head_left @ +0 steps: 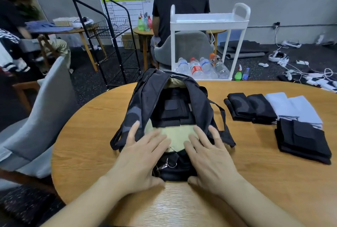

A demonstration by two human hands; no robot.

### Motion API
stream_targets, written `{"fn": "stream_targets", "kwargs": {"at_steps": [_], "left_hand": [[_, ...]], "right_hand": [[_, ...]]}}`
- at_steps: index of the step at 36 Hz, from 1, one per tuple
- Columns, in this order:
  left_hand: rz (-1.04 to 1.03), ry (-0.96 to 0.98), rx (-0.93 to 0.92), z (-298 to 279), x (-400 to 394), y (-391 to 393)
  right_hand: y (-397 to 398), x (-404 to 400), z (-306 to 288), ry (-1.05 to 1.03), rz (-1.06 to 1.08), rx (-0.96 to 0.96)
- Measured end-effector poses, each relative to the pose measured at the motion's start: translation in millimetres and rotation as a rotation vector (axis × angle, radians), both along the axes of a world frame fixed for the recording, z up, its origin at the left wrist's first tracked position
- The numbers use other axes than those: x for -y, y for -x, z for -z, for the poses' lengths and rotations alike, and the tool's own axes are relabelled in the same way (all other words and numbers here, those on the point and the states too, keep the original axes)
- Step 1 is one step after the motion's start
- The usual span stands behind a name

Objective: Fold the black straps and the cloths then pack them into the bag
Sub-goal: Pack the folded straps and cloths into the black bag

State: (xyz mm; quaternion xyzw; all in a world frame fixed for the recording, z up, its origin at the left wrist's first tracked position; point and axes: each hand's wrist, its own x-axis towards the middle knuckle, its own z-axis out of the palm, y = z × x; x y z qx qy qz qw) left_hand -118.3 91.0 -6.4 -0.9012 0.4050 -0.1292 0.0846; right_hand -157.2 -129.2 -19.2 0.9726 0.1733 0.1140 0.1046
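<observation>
both hands lie flat, fingers straight, holding nothing: left hand [140,154] and right hand [209,154] press the open black backpack [145,99] at table [91,144] centre. folded black straps [175,110] lie inside; folded cloths [291,108] at three o'clock.

Training workroom: wall schedule chart [127,10], bottle cart [207,44], floor cables [300,70].

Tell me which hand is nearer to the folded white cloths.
Right. The right hand rests flat on the bag, on the side toward the white cloths; the left hand rests on the bag's far side.
</observation>
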Motion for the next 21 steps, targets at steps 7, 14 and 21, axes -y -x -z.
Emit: {"fn": "stream_targets", "kwargs": {"at_steps": [7,14,21], "left_hand": [[-0.137,-0.286,-0.126,-18,12,-19],[-0.211,-0.309,-0.143,-10,-7,-7],[-0.150,-0.257,-0.113,2,-11,-3]], "right_hand": [[-13,-1,-21,0.221,0.035,-0.207],[1,11,-20,0.162,0.228,-0.188],[12,6,-22,0.144,0.290,-0.130]]}}
